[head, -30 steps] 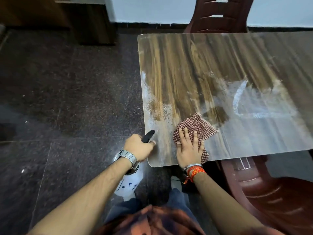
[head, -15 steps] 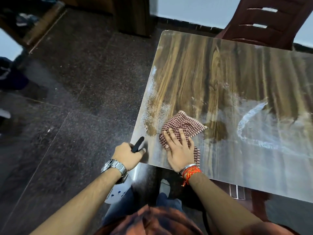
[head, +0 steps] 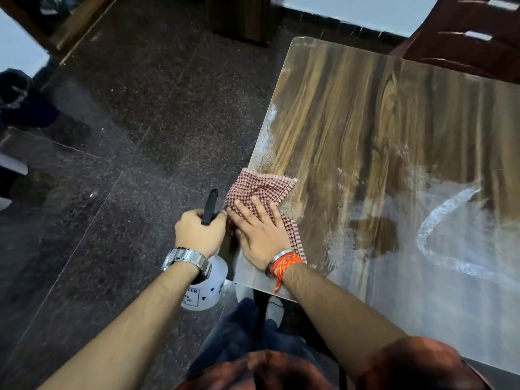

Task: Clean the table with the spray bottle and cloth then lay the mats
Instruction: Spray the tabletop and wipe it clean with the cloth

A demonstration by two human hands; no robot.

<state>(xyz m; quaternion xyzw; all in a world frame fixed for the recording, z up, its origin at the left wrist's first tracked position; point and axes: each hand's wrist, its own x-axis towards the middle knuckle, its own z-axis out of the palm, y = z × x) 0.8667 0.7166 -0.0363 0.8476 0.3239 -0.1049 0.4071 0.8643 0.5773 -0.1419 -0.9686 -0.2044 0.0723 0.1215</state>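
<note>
Head view: the left hand (head: 198, 230) curls round the top of the bottle (head: 206, 288), holding it just off the table's (head: 365, 122) left edge. The right hand (head: 260, 232), fingers straight and spread, presses the cloth (head: 261, 190) flat at the near left edge. White smears (head: 439, 220) streak the tabletop to the right.

Dim, cool indoor light. A broad pale glare lies over the right and near part of the tabletop (head: 464, 277) and washes out its grain, while its far left corner reads clearly. The dark floor (head: 126, 136) carries a faint sheen. Straight edges bow from the wide lens, and the picture's upper left corner is smeared with blur.
</note>
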